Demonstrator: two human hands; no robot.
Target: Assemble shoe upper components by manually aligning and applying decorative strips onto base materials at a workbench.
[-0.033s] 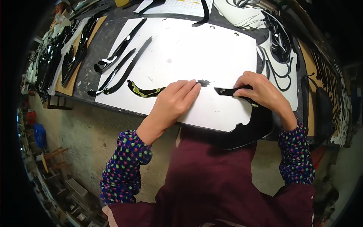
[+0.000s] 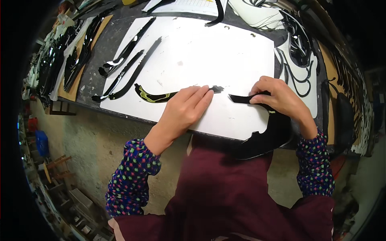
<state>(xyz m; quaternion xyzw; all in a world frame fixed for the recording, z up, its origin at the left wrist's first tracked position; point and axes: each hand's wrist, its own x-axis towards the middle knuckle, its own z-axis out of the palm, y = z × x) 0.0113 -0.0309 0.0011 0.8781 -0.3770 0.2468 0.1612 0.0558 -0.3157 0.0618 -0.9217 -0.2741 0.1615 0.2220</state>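
Note:
My left hand (image 2: pixel 187 105) lies flat with fingers stretched out and together, pressing a curved black strip (image 2: pixel 150 97) onto the white board (image 2: pixel 201 52). Yellow-green patches mark this strip's left part, and its ragged dark end shows past my fingertips. Between thumb and bent fingers, my right hand (image 2: pixel 277 96) pinches a black flexible strip (image 2: pixel 240 98) whose cut end points left, a short gap from the other strip's end. Below that hand a broad black piece (image 2: pixel 269 138) hangs over the board's front edge. Whether it joins the pinched strip is hidden by my hand.
Several black strips (image 2: pixel 126 74) lie at the board's left. Glossy black pieces rest on a brown panel (image 2: pixel 98 40) farther left. White sheets with dark curved strips (image 2: pixel 295 72) lie right, beside another brown panel (image 2: pixel 327 68). A printed sheet (image 2: pixel 189 7) is at the back.
The pinched strip's cut end has turned slightly, its face now less visible. My right hand has shifted very little, and my left hand stays on its strip.

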